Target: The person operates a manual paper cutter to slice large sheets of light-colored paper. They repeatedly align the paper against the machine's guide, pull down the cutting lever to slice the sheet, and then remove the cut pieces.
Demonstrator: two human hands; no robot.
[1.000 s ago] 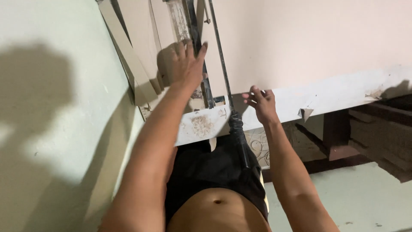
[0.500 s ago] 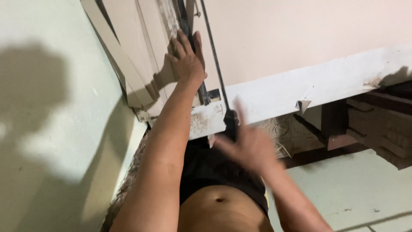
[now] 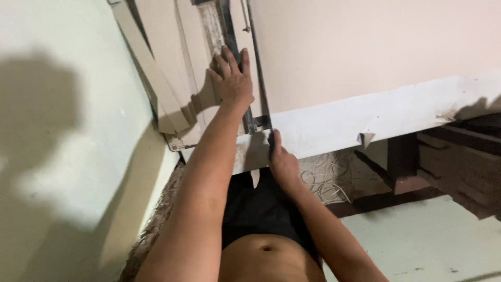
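One thin dark rod [image 3: 259, 68] runs along the pale table [image 3: 365, 57], with its long axis going from the near edge away toward the top of the view, where it is cut off. Its near end goes down over the white table edge [image 3: 396, 112] into the right hand [image 3: 282, 163], which is clenched around it and hides what is inside the fist. The left hand [image 3: 233, 79] lies flat with the fingers spread, pressing on a dark metal strip [image 3: 228, 31] beside the rod. Several cardboard strips [image 3: 156, 73] lean at the left; their number is hard to tell. Under the table a tangle of white cord [image 3: 326, 180] lies on the floor.
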